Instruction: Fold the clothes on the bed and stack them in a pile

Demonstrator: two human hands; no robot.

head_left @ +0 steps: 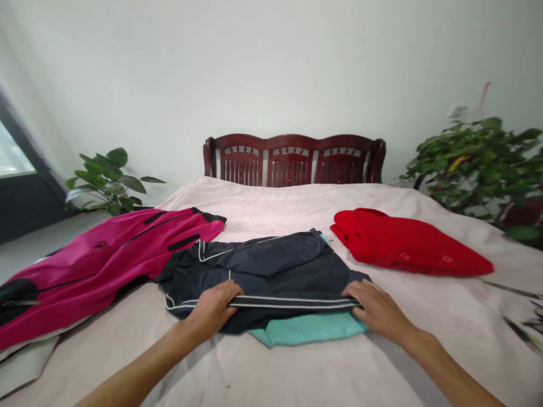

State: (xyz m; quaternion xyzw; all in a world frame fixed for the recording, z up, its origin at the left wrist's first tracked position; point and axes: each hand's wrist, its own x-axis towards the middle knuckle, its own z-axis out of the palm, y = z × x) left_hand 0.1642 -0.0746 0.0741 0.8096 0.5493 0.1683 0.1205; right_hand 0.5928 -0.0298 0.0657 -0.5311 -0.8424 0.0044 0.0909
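Head cam shot: the left hand [214, 308] and right hand [377, 308] sit on the near folded edge of a navy garment [271, 271] with white piping, fingers spread on top. Honestly can't tell if they're pinching the cloth or just resting there. Teal cloth [305, 330] pokes out underneath on the near side. It's all on a pale pink bed [271, 203], with a magenta jacket [97, 254] just left, a red garment [407, 243] just right, and a dark wood headboard [292, 161] at the far end.

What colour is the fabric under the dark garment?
The fabric under the dark garment is turquoise; the head view shows it best.
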